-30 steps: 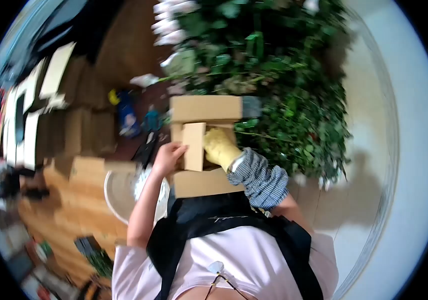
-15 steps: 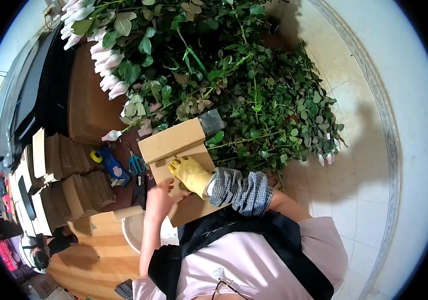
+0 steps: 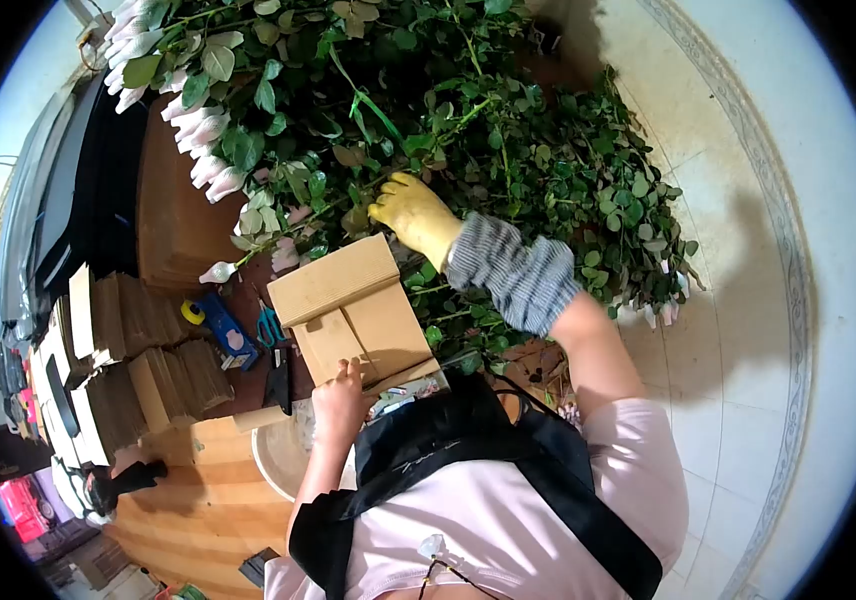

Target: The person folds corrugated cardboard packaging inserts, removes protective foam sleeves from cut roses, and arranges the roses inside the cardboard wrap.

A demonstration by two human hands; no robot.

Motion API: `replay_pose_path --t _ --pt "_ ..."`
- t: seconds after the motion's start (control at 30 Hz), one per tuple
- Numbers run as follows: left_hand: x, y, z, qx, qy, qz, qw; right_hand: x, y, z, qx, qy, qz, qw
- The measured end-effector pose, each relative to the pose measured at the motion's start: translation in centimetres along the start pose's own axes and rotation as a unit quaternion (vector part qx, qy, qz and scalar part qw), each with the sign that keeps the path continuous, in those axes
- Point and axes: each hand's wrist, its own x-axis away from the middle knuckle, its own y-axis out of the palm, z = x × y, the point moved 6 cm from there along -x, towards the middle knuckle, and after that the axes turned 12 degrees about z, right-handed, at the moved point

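Note:
My left hand [image 3: 339, 405] is bare and closed on the near edge of a creased cardboard sheet [image 3: 348, 335], its fingertips lying over the surface. The sheet has a folded flap at its far end. My right hand [image 3: 416, 218], in a yellow rubber glove with a grey checked sleeve cover [image 3: 510, 272], reaches over the leafy stems beyond the cardboard. Its fingers are bent and a little apart, and no stem shows in them. Around it lies a large pile of roses [image 3: 558, 190] with green leaves and pale wrapped heads [image 3: 210, 165] on the left.
Left of the cardboard lie teal-handled scissors [image 3: 270, 327], a black tool [image 3: 279, 380] and a blue box [image 3: 226, 330]. Stacks of folded cardboard [image 3: 153, 385] stand farther left. A white bucket [image 3: 270, 460] is below the table edge. Another person [image 3: 98, 490] is at far lower left.
My right hand has left the cardboard and moved up over the rose stems. My left hand has shifted slightly right and down along the cardboard's near edge.

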Motion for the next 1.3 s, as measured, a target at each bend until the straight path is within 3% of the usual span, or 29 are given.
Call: replay_pose_path --t 0.07,0.2,0.23,0.3,0.33,0.43,0.53,0.6,0.67,0.7,0.77,0.83,0.9,0.97,1.0,1.03,1.1,1.23,1.3 --pt "0.0 0.0 0.1 0.003 -0.002 -0.009 1.0 0.1 6.5 0.6 0.134 -0.046 -0.033 0.989" --pt "0.2 -0.1 -0.1 0.005 -0.001 0.011 1.0 0.1 2.5 -1.1 0.17 -0.156 0.133 0.964" --pt "0.0 -0.2 0.1 0.006 0.007 0.015 1.0 -0.4 2.8 -1.0 0.172 -0.16 0.135 0.963" --pt "0.0 -0.3 0.3 0.006 0.003 0.011 1.0 -1.0 4.7 -0.7 0.161 -0.119 0.059 0.978" --pt "-0.1 -0.4 0.4 0.004 0.003 0.01 1.0 -1.0 5.2 -0.4 0.145 -0.096 -0.028 0.984" --pt "-0.4 -0.8 0.4 0.015 0.001 -0.002 1.0 -2.3 2.7 -0.3 0.13 -0.076 0.007 0.989" --pt "0.1 -1.0 0.7 0.01 0.014 0.025 1.0 -2.4 4.8 -0.1 0.153 -0.099 0.007 0.983" --pt "-0.3 -0.7 0.6 0.0 0.018 0.023 1.0 -2.8 6.7 0.2 0.143 -0.077 -0.063 0.985" --pt "-0.3 -0.6 0.6 -0.002 0.006 0.026 1.0 -3.0 5.3 -0.1 0.11 -0.056 -0.075 0.989" --pt "-0.2 -0.4 0.4 -0.004 -0.003 0.02 1.0 -3.2 3.7 -0.3 0.128 -0.064 0.006 0.99" --pt "0.2 -0.4 0.3 0.007 0.0 0.05 0.999 -4.4 -0.7 0.0 0.156 -0.021 -0.035 0.987" --pt "0.0 -0.4 0.5 -0.006 0.001 0.052 0.999 -4.8 -3.3 1.8 0.115 -0.022 0.142 0.983" --pt "-0.1 -0.4 0.5 0.001 -0.003 0.041 0.999 -4.9 -8.5 2.4 0.013 0.054 0.202 0.978" --pt "-0.1 -0.2 0.4 0.0 -0.007 0.016 1.0 -4.3 -9.1 3.7 -0.15 0.062 0.352 0.922" --pt "-0.1 -0.2 0.5 0.0 -0.007 0.016 1.0 -6.0 -4.9 5.7 -0.109 0.183 0.046 0.976" --pt "0.0 -0.2 0.6 -0.002 -0.001 0.021 1.0 -6.0 -7.3 4.5 -0.142 0.182 -0.097 0.968" --pt "-0.1 -0.2 0.4 -0.004 0.005 0.029 1.0 -5.5 -9.6 4.3 -0.322 0.097 0.091 0.937" --pt "0.2 0.3 0.2 0.002 0.013 0.005 1.0 -3.8 -9.7 5.0 -0.543 0.211 0.03 0.812" --pt "0.1 0.2 0.4 0.002 0.015 0.01 1.0 -3.5 -6.5 6.3 -0.526 0.257 0.063 0.808"
